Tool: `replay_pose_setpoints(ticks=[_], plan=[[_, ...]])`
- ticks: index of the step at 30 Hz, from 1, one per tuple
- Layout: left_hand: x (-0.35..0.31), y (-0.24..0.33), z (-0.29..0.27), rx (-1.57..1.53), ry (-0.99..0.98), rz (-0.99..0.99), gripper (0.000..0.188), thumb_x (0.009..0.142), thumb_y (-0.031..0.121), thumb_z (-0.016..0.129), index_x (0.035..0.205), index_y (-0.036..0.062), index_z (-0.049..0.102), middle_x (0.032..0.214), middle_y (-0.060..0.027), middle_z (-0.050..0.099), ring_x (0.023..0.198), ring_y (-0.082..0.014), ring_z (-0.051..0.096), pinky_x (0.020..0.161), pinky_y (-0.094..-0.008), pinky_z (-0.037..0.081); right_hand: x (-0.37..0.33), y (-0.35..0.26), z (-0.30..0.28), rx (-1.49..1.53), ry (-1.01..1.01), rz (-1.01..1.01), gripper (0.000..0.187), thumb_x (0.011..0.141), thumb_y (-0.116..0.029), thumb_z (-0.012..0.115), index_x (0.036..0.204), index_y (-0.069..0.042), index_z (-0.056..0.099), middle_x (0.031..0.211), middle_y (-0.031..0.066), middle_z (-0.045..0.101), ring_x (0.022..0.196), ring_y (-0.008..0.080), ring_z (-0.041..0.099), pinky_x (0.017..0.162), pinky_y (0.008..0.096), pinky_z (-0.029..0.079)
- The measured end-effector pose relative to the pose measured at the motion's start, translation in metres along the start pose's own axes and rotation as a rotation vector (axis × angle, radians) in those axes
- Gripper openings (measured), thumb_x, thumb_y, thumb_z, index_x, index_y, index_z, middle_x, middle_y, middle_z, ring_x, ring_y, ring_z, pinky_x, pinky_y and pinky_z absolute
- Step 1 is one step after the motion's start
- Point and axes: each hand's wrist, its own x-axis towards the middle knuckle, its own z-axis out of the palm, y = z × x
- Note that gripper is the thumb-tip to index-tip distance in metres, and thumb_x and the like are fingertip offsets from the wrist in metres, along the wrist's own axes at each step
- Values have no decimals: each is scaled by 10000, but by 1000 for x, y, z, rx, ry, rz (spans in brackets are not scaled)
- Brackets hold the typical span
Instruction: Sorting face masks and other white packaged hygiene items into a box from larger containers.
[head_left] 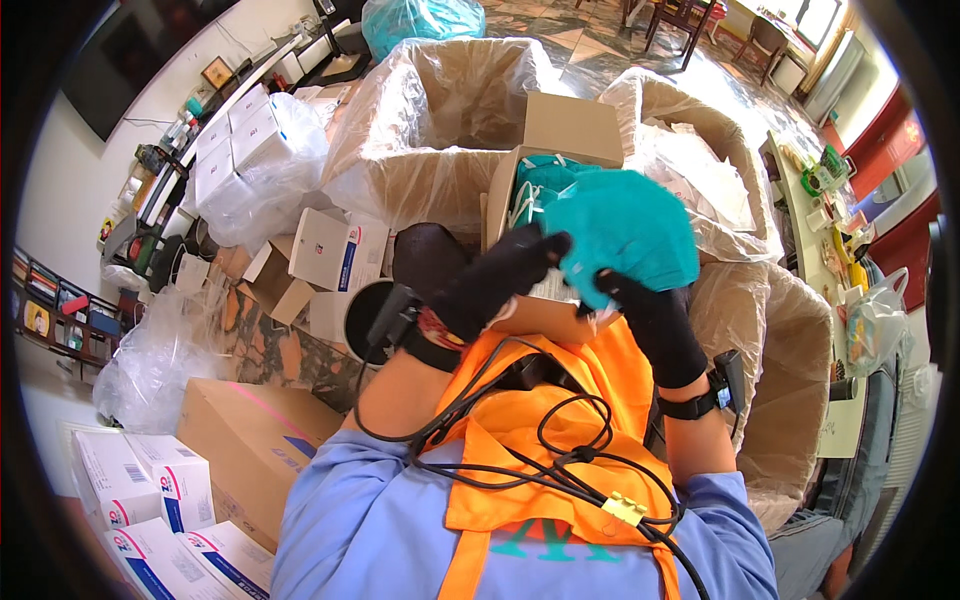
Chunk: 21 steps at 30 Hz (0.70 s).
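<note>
My right hand (655, 325), in a black fingerless-looking glove, grips a teal cup-shaped face mask (635, 235) from below, thumb on its near side. My left hand (495, 280), gloved in black too, pinches the mask's left edge. Just behind sits an open cardboard box (575, 118) with its flap up. Inside it lie more teal masks (545, 175) with white elastic straps, partly covered by the held mask. Whether the held piece is one mask or several nested together, I cannot tell.
Large plastic-lined cartons (370, 150) stand ahead, with another (740, 215) at right holding pale material. White printed boxes (160, 490) stack at lower left beside a brown carton (250, 440). Black cables (570, 455) hang over my orange apron. A cluttered counter (800, 215) runs along the right.
</note>
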Motion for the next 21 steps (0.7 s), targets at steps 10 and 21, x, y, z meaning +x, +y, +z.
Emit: replay_pose_setpoints(ticks=[10, 21], plan=[[-6, 68, 52, 516, 179, -103, 208, 950, 208, 615, 1082, 48, 639, 969, -5, 643, 891, -94, 581, 805, -275, 490, -14, 17, -15, 137, -351, 496, 168, 949, -239, 563, 969, -73, 584, 755, -1, 583, 551, 56, 440, 511, 200, 328], [-18, -4, 62, 169, -15, 180, 157, 928, 97, 610, 1071, 35, 621, 966, -42, 631, 878, -115, 589, 766, -298, 498, -10, 18, -23, 595, -90, 317, 228, 976, -267, 500, 905, -66, 578, 712, 0, 552, 558, 85, 490, 496, 235, 355]])
